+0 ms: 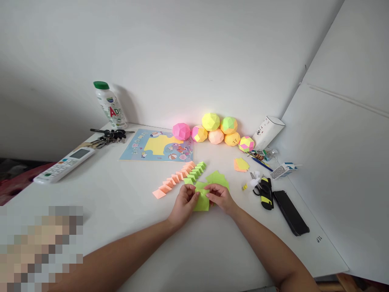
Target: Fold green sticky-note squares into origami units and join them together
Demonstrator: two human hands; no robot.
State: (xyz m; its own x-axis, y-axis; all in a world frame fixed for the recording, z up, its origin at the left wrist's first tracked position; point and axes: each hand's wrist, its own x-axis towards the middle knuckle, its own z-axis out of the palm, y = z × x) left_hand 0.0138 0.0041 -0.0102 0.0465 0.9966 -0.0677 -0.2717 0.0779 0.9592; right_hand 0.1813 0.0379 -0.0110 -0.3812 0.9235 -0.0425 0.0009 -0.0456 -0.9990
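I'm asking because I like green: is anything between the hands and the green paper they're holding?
Nothing visible: the left hand and right hand both pinch the green paper directly. Other green sheets lie beyond, not between.

A white bottle [110, 107] with a green cap stood near the back wall [194, 61], a bunch of keys [111, 137] just before it – and, nearer, a white remote [64, 165]. On the far side, a small blue-and-white box [283, 171] lay beyond a black phone [291, 213].

The camera looks from the person's head, forward and down, over the left hand [184, 203] and right hand [224, 198], across the tabletop [200, 251] to the wall [188, 61].
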